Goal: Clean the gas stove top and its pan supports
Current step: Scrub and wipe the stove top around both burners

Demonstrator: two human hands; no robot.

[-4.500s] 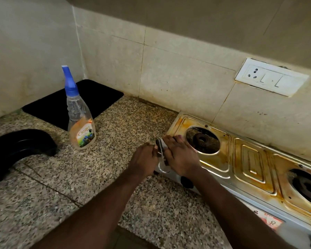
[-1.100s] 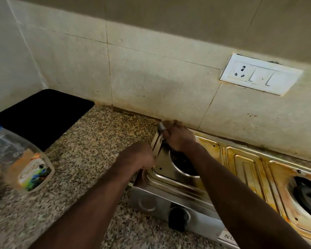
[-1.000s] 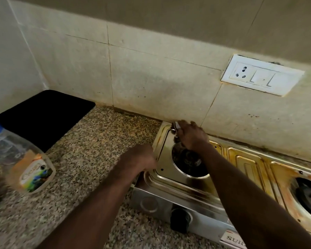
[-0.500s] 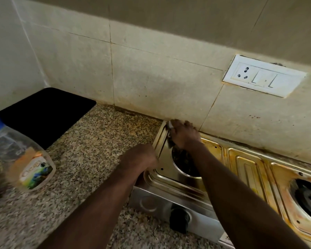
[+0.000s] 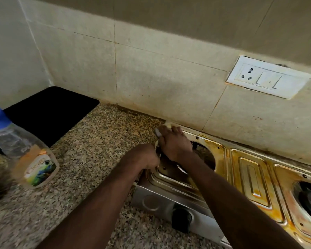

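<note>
The stove (image 5: 250,177) is pressed steel, shiny under the hands and stained rust-yellow to their right. The right hand (image 5: 174,144), knuckles up, clenches a small pale pad (image 5: 158,132), perhaps a scrubber, on the back-left corner. The left hand (image 5: 147,157), curled, grips the stove's left edge.

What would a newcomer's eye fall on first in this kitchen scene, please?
Two hands meet at the back-left corner of the yellow-brown stained steel gas stove top: the right hand grips a pale scrubbing pad, the left hand sits at the stove's left edge. A clear spray bottle with a blue nozzle stands far left on the speckled granite counter.
</note>
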